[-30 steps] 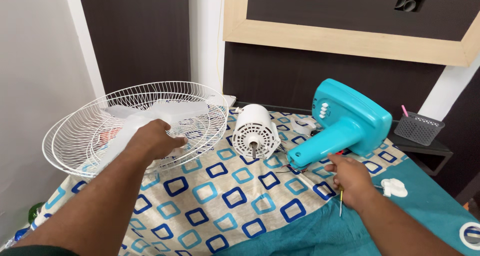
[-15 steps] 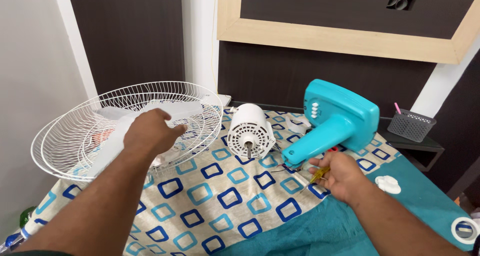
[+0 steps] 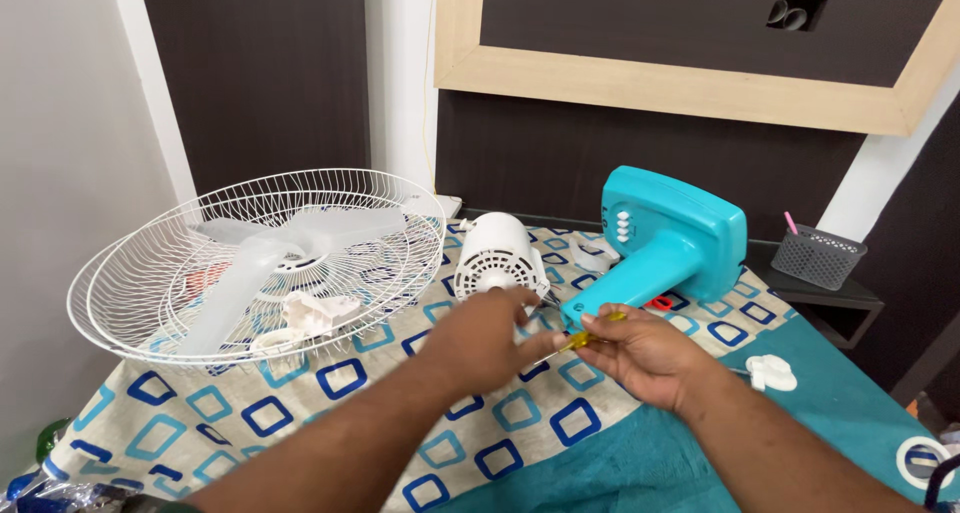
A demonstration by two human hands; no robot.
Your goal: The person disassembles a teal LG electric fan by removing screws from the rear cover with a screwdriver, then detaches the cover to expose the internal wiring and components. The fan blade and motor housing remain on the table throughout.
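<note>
Yellow plastic shows in the right hand (image 3: 645, 358), whose fingers are closed round a small screwdriver (image 3: 580, 340). The left hand (image 3: 480, 338), loosely curled, meets its tip from nine o'clock; whether it grips, I cannot tell. At twelve o'clock sits the white motor (image 3: 497, 257), with the blue fan body (image 3: 665, 243) at two.

1. You are working in bright, even indoor light; no lamp shows.
2. Your left hand (image 3: 482, 338) and right hand (image 3: 640, 353) throw only soft, faint shadows on the patterned cloth (image 3: 330, 413) beneath them.
3. Both hands look slightly smeared by motion.
4. Above your right hand, the turquoise fan housing (image 3: 672, 235) carries a mild sheen, no hard glare.
5. Left of your hands, the white wire guard (image 3: 130, 273) stays sharp.
</note>
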